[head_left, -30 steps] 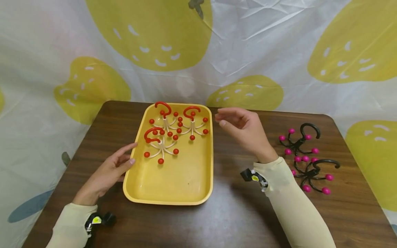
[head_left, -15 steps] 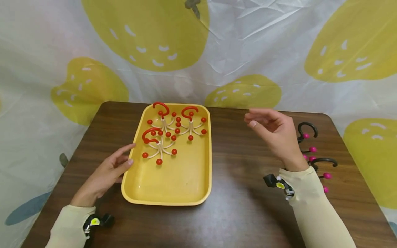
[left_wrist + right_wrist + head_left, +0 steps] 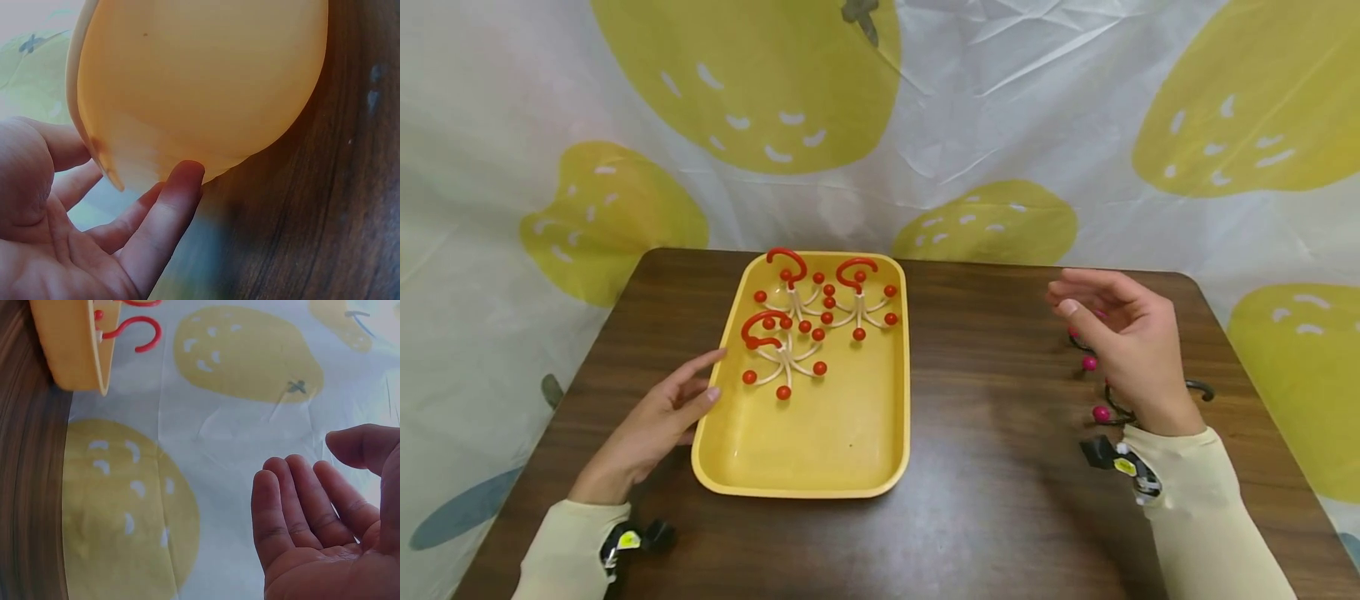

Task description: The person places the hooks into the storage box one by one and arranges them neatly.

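My left hand [image 3: 658, 417] rests at the left side of a yellow tray [image 3: 842, 433], fingers relaxed and fingertips touching its wall [image 3: 206, 94]. At the tray's far end stand three head massagers with white legs, red ball tips and red hooked handles: one in front [image 3: 784, 357], one back left [image 3: 792, 302], one back right [image 3: 860, 307]. Over the table's right side my right hand [image 3: 1127, 346] hovers empty, palm turned left and fingers loosely bent. Beneath it are two black head massagers with pink ball tips, the nearer one [image 3: 1200, 388] and the farther one [image 3: 1089, 364], both partly hidden by the hand.
The dark wooden table [image 3: 970, 467] carries everything. A white cloth [image 3: 970, 100] with yellow fruit prints hangs right behind its far edge. The tray's raised rim [image 3: 907, 392] stands between the red-tipped massagers and the right part of the table.
My right hand has moved right, from beside the tray to over the black massagers, covering much of them. The left hand has stayed at the tray. The head view has shifted slightly.
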`<state>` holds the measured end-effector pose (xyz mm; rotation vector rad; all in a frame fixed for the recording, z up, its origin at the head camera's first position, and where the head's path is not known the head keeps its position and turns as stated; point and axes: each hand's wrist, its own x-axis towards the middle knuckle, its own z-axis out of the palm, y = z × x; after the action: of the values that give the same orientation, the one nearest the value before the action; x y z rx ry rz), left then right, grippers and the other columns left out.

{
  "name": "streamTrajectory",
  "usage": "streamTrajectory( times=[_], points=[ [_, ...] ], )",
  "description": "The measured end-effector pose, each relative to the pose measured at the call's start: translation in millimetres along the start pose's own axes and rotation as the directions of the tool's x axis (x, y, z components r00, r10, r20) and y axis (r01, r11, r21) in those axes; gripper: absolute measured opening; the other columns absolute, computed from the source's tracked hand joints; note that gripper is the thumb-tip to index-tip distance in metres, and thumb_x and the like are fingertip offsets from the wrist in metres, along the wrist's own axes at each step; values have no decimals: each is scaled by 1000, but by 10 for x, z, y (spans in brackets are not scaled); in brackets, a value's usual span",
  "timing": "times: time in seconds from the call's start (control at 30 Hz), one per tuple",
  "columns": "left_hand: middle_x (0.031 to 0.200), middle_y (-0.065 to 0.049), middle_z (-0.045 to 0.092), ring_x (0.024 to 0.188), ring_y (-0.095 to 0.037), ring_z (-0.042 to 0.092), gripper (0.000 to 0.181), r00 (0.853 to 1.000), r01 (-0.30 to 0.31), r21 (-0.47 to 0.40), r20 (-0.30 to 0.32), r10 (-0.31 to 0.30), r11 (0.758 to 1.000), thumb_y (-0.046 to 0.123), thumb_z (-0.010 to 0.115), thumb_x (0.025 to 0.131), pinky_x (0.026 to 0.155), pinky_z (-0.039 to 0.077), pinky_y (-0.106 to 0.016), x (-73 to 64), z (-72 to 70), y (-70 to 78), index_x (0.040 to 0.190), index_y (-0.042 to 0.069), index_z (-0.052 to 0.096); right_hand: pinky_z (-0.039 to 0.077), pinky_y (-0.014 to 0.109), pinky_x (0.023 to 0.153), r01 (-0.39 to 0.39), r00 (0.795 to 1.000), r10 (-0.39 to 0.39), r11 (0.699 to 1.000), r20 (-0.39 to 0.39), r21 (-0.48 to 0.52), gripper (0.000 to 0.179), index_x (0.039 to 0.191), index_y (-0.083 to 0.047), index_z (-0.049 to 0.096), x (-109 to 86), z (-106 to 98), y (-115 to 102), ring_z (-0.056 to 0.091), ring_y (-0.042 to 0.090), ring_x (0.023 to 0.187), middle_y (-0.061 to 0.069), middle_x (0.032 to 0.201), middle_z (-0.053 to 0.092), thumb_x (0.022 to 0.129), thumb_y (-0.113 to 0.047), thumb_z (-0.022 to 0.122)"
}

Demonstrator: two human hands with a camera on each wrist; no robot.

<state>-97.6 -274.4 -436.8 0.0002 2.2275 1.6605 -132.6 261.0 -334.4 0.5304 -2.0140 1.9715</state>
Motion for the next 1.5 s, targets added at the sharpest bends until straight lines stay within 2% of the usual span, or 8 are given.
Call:
streamTrajectory(
  times=[0.17, 0.37, 0.6, 0.77, 1.03, 1.13, 1.27, 1.5],
  points=[
    [149, -33, 47, 112, -30, 70, 66, 1000, -4, -8, -7, 4, 1000, 28, 57, 111, 82, 66, -46, -6, -6, -18, 169, 24, 26, 62, 23, 85, 10, 999, -9, 1000, -39, 19, 34, 128, 16, 65, -82, -146, -4, 78, 18, 102, 11, 113, 80, 94, 16, 67],
    [149, -33, 48, 113, -31, 70, 66, 1000, 4, -15, 0, -4, 1000, 29, 59, 110, 82, 66, -48, -3, 3, -44, 169, 25, 27, 62, 20, 83, -51, 991, 49, 999, -123, -10, 35, 130, 16, 63, -260, -355, -23, 78, 17, 102, 10, 115, 80, 95, 13, 68],
    [151, -34, 47, 114, -32, 69, 66, 1000, 3, -20, -5, -3, 1000, 28, 59, 110, 82, 66, -48, -4, -4, -49, 169, 25, 27, 62, 23, 87, -40, 986, 43, 999, -162, 19, 35, 130, 21, 60, -392, -589, -23, 78, 19, 104, 12, 115, 80, 95, 17, 64],
    [152, -33, 47, 115, -32, 69, 66, 1000, 6, -16, -8, -6, 1000, 28, 59, 110, 82, 66, -47, 1, -10, -44, 169, 26, 28, 62, 21, 83, -54, 970, 49, 998, -238, -14, 33, 126, 23, 61, -478, -734, -35, 79, 18, 98, 12, 111, 81, 94, 17, 66],
    [150, -34, 48, 114, -32, 69, 66, 1000, -1, -12, -9, 1, 1000, 28, 59, 110, 81, 66, -47, 13, -13, -44, 168, 26, 28, 61, 20, 86, -48, 943, 30, 998, -333, -47, 29, 121, 27, 61, -659, -991, -39, 79, 17, 95, 13, 108, 81, 93, 20, 65],
    [151, -33, 48, 114, -33, 69, 66, 1000, 3, -5, -12, -3, 1000, 28, 60, 110, 81, 66, -46, 12, -17, -41, 168, 27, 28, 61, 18, 84, -80, 927, 42, 993, -372, -87, 28, 120, 26, 62, -707, -1062, -39, 78, 15, 93, 11, 107, 82, 93, 19, 66],
    [152, -33, 48, 115, -33, 69, 66, 1000, 8, -8, -8, -8, 1000, 29, 59, 110, 82, 66, -47, 10, -22, -44, 169, 28, 28, 59, 14, 85, -154, 918, 81, 975, -389, -160, 29, 122, 23, 64, -762, -1155, -5, 78, 10, 96, 4, 107, 82, 94, 16, 67],
    [152, -33, 47, 114, -32, 70, 66, 1000, 11, -16, -2, -11, 1000, 28, 59, 110, 82, 66, -47, 16, -18, -42, 169, 27, 28, 54, 7, 86, -223, 949, 112, 899, -296, -376, 32, 128, 14, 67, -882, -1307, 132, 74, 0, 103, -10, 115, 80, 96, 10, 69]
  ],
)
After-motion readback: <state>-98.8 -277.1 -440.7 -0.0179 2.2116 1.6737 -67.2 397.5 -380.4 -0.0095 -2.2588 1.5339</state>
